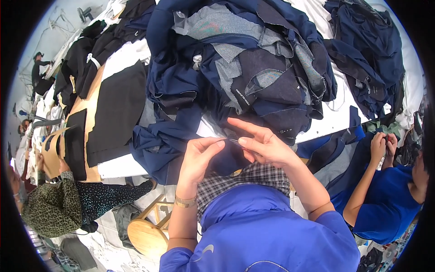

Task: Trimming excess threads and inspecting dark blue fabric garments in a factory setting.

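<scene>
Metal snips (234, 142), crosswise, between both hands

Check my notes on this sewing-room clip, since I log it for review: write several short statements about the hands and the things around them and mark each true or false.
1. Both hands meet over dark navy fabric at the table edge. True.
2. The left hand wears a gold-coloured bracelet at the wrist. True.
3. The right hand grips a large pair of scissors. False: its fingertips pinch only something small and thin, too small to tell.
4. The pile of garments on the table is bright red. False: it is navy and grey.
5. A wooden stool stands on the floor to the person's left. True.
6. Nobody else is in view. False: a person in blue sits at the right.
</scene>
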The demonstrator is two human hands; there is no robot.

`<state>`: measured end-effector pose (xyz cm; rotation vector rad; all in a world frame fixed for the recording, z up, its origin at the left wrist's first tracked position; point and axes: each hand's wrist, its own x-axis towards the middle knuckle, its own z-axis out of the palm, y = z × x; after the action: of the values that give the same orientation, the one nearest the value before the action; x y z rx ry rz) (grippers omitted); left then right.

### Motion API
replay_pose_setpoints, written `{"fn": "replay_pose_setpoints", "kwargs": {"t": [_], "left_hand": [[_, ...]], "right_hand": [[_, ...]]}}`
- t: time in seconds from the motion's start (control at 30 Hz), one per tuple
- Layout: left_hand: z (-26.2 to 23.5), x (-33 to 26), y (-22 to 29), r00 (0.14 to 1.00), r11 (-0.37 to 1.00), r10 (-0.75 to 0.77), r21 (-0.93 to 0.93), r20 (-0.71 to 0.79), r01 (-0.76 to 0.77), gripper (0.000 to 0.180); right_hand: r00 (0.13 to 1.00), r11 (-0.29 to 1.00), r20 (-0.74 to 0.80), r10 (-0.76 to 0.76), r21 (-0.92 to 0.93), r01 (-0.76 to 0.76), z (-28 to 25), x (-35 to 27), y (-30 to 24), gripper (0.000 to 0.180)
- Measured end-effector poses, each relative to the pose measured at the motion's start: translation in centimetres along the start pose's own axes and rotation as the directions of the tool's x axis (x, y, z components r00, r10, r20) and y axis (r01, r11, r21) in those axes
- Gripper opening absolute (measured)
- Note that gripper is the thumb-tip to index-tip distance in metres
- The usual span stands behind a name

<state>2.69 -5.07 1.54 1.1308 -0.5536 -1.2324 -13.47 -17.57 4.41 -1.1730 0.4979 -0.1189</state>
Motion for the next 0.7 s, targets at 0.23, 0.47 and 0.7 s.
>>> {"fn": "replay_pose_setpoints", "kwargs": {"t": [0.23,0.47,0.7], "left_hand": [[-0.07,0.0,-0.01,1.0,1.0,-0.013,0.007,0.007,0.013,0.014],[-0.1,0.05,0.13,1.0,0.996,0.01,0.085,0.004,-0.01,0.014],[-0.11,0.08,0.52,0.999,0.99,0.017,0.136,0.04,-0.022,0.014]], "right_hand": [[0.999,1.0,0.037,0.023,0.008,-0.023,-0.21,-0.12,0.1,0.05],[0.997,0.998,0.053,0.053,-0.031,-0.052,-0.46,0.05,0.02,0.048],[0.995,0.996,0.077,0.065,-0.067,-0.06,-0.45,0.02,-0.48,0.048]]}}
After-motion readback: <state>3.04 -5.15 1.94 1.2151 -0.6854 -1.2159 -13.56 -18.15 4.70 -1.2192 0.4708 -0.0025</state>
